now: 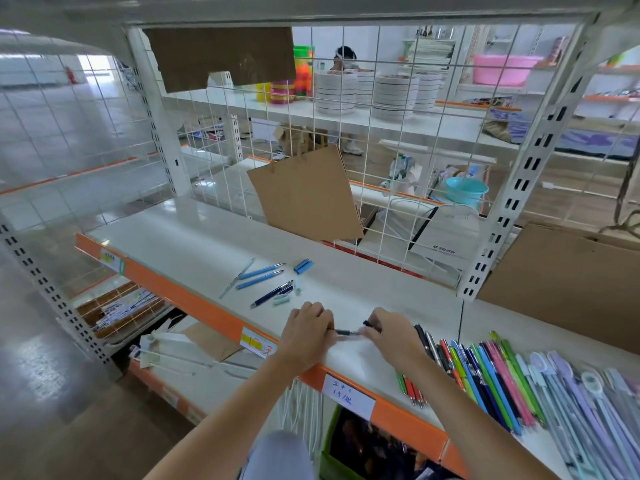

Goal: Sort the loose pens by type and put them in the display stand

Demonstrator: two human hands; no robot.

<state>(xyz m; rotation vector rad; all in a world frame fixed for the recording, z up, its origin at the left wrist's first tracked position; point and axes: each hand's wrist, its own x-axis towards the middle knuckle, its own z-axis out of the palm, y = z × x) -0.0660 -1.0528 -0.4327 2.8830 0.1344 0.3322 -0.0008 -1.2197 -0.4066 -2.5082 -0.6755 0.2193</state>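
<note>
Fingers of left hand (pixel 306 332) and right hand (pixel 389 332) pinch opposite ends of one black pen (pixel 346 331) above the shelf (pixel 207 251).

This is a shop, a general goods or stationery store by the look of it. White metal shelving (pixel 346 289) with slotted uprights (pixel 519 188) and wire mesh backs (pixel 398 98) runs in rows. Orange edge strips (pixel 194 303) carry price labels (pixel 348 396), one handwritten. Pens in many colours (pixel 491 379) lie massed on the shelf. Further shelves hold stacked white bowls (pixel 336 93), a pink plastic basin (pixel 502 69) and bright plastic toys (pixel 303 71).
</note>
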